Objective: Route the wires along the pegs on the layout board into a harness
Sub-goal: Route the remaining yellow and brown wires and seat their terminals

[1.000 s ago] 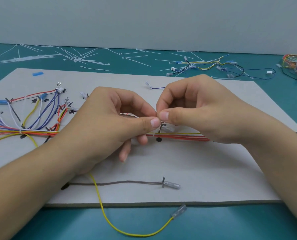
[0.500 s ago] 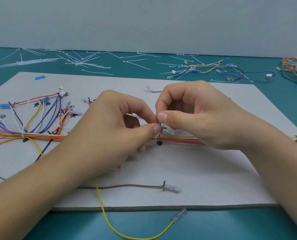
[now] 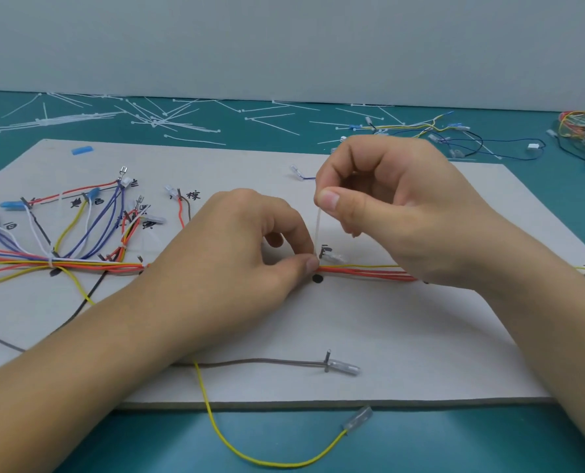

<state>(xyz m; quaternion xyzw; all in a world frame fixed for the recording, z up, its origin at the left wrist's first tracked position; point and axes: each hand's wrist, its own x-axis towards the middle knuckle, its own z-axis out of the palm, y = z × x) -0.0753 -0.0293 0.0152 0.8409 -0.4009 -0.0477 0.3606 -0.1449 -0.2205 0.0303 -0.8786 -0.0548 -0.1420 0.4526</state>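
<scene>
We see the left hand [image 3: 250, 254] at frame centre. Its thumb and forefinger pinch the bundle of red, orange and yellow wires [image 3: 362, 270] right where a thin white plastic cable tie [image 3: 317, 230] rises from it; its other fingers [image 3: 277, 238] are curled.

The right hand [image 3: 397, 213], just up and right, pinches the tie's top end between thumb and forefinger, with the rest curled in. The strip stands near upright between both hands.

The bundle runs left to right across the middle of the flat grey layout board [image 3: 420, 329]. At frame left it fans into blue, white, yellow and red branches ending in terminals beside handwritten labels. A black dot [image 3: 317, 278] sits just below the left pinch.

Lower on the board, a thin brown wire [image 3: 267, 361] ends in a clear terminal at a small dark peg [image 3: 327, 360]. A long yellow wire [image 3: 216, 428] loops off the board's near edge onto the teal surface [image 3: 455, 438].

Loose white cable ties [image 3: 154, 121] are scattered upper left, and spare loose wires [image 3: 420, 126] lie upper right.
</scene>
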